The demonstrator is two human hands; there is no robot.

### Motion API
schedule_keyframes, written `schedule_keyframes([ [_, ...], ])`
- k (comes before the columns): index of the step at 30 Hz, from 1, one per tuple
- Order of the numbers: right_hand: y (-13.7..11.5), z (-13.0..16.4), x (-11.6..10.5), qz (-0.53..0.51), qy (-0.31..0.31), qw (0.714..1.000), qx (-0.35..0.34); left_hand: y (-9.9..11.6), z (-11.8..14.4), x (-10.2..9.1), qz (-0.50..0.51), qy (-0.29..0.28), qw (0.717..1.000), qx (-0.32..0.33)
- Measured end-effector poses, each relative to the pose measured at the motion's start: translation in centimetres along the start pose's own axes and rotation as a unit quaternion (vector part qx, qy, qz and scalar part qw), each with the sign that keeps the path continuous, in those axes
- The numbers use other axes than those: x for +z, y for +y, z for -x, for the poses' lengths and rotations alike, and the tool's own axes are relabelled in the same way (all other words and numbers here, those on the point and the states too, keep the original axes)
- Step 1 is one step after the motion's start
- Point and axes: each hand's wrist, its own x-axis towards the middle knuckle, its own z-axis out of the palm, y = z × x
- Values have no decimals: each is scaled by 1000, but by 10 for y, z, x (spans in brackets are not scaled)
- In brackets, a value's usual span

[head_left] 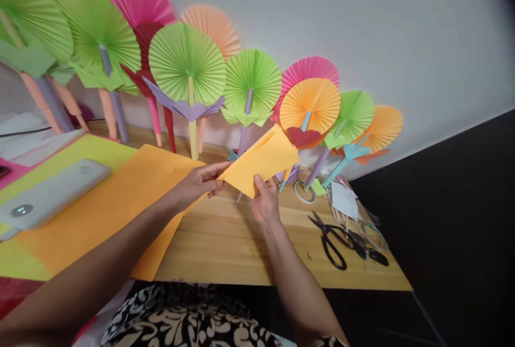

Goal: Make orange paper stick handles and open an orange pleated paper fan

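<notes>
Together, your left hand [200,183] and right hand [264,203] pinched a folded orange paper piece [263,160] above the tabletop [225,240], each grip closed on its near edge; its long axis rose rightward, away from both grips.

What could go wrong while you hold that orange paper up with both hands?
1. The orange paper is pinched only at its lower edge by the left hand and right hand, so it might bend or crease wrongly.
2. The paper fans stand propped right behind it; a nudge could tip them.
3. Scissors lie on the table near the right arm and might get knocked off.
</notes>
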Motion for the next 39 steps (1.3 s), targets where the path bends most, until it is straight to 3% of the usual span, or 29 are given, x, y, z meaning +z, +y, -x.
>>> schedule_keyframes([
  [14,-3,-1,0,34,16,998,-43,1,-1,0,-8,-5,1000,-4],
  [39,5,-1,-1,47,30,998,-40,2,-2,4,-5,38,999,1],
])
